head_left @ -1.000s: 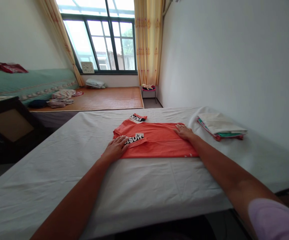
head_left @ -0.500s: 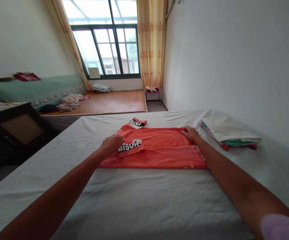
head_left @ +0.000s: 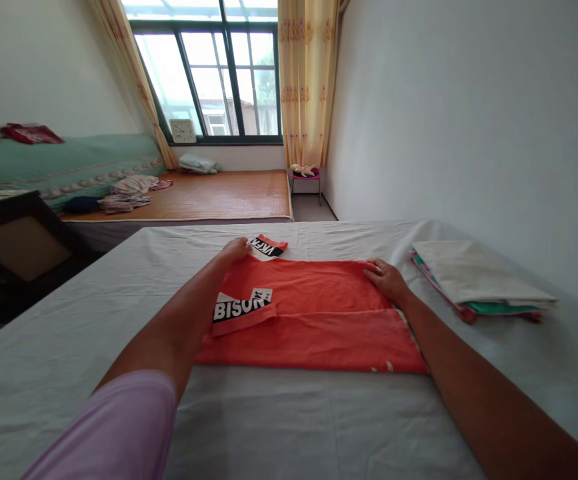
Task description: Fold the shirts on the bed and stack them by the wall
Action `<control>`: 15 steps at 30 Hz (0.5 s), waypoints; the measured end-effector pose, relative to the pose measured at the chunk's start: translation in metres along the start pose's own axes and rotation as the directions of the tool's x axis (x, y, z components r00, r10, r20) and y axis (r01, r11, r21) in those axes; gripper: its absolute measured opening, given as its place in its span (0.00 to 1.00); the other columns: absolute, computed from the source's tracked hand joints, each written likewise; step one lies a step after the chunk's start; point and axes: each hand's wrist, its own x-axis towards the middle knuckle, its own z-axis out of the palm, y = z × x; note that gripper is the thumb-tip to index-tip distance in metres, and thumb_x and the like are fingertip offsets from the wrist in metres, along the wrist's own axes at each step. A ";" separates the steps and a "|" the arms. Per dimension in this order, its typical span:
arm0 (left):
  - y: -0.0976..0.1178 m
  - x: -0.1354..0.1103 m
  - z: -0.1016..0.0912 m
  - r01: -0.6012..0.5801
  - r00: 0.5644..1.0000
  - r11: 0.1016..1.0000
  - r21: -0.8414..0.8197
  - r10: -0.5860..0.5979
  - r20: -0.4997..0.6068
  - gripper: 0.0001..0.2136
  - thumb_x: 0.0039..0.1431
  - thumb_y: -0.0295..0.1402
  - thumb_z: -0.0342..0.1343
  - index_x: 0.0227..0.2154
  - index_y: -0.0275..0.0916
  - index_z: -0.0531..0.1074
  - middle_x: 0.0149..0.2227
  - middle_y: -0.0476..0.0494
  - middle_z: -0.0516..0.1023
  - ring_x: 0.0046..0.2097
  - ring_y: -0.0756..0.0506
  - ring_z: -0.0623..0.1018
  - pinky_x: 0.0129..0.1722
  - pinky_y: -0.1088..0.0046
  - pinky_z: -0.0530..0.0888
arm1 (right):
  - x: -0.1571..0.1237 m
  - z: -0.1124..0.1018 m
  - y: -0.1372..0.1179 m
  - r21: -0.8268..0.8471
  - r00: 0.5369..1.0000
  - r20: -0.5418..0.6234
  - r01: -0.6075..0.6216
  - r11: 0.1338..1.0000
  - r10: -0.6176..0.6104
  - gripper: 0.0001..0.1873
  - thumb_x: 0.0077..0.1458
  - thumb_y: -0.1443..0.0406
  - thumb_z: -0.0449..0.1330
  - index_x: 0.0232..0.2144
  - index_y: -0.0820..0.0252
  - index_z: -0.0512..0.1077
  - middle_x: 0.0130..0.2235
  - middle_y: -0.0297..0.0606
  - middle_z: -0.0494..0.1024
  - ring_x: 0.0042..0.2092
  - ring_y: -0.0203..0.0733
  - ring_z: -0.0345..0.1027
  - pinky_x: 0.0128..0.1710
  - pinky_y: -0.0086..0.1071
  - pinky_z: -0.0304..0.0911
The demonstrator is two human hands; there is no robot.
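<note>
An orange T-shirt (head_left: 313, 287) lies partly folded on a bed covered with a white sheet (head_left: 289, 420). Its near side is turned over, and one sleeve with a black-and-white "BISON" print rests on top. The other printed sleeve sticks out past the far edge. At the far left corner, beside that sleeve, my left hand (head_left: 237, 249) grips the shirt with closed fingers. My right hand (head_left: 389, 280) has its fingers closed on the far right corner, thumb on top. Some fingertips of both hands are hidden.
Right of the shirt, by the wall, sits a stack of folded clothes (head_left: 479, 280), cream on top. Beyond the bed stand a mat-covered second bed (head_left: 229, 193) with clothes on it, a dark cabinet (head_left: 23, 233) and a small stool (head_left: 306, 177).
My left hand has moved away from me, from beside the "BISON" sleeve to the shirt's far left corner. The right hand stays at the far right corner, its fingers now closed there.
</note>
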 end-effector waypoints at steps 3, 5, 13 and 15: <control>0.011 0.019 0.006 0.021 1.000 0.997 -0.069 -0.022 -0.011 0.07 0.45 0.34 0.59 0.28 0.38 0.74 0.30 0.42 0.79 0.40 0.43 0.76 0.39 0.74 0.68 | 0.003 -0.001 0.001 -0.029 1.000 0.014 0.013 0.999 -0.012 0.17 0.47 0.58 0.60 0.40 0.54 0.75 0.36 0.36 0.80 0.39 0.47 0.73 0.40 0.37 0.69; 0.017 0.029 0.008 0.021 1.000 0.991 -0.134 -0.022 -0.003 0.05 0.45 0.33 0.59 0.24 0.37 0.74 0.24 0.46 0.76 0.34 0.44 0.76 0.35 0.74 0.68 | 0.004 -0.001 0.001 -0.013 1.000 0.022 0.013 1.000 -0.013 0.17 0.47 0.58 0.60 0.41 0.54 0.75 0.36 0.35 0.80 0.39 0.46 0.73 0.39 0.37 0.69; 0.019 0.012 -0.011 -0.050 0.998 0.937 -0.346 0.029 -0.063 0.04 0.47 0.31 0.55 0.23 0.36 0.71 0.20 0.51 0.71 0.27 0.49 0.71 0.27 0.76 0.66 | -0.004 0.000 -0.008 0.195 0.997 0.028 -0.074 0.978 0.070 0.20 0.45 0.53 0.63 0.38 0.57 0.75 0.33 0.34 0.78 0.35 0.43 0.71 0.34 0.33 0.68; 0.018 -0.006 -0.029 -0.090 0.994 0.900 -0.426 0.053 -0.099 0.06 0.49 0.33 0.54 0.27 0.35 0.72 0.24 0.50 0.73 0.28 0.50 0.72 0.28 0.77 0.67 | -0.007 -0.005 -0.017 0.303 0.996 0.043 -0.088 0.949 0.079 0.22 0.44 0.51 0.63 0.38 0.58 0.74 0.32 0.35 0.78 0.34 0.42 0.71 0.33 0.32 0.68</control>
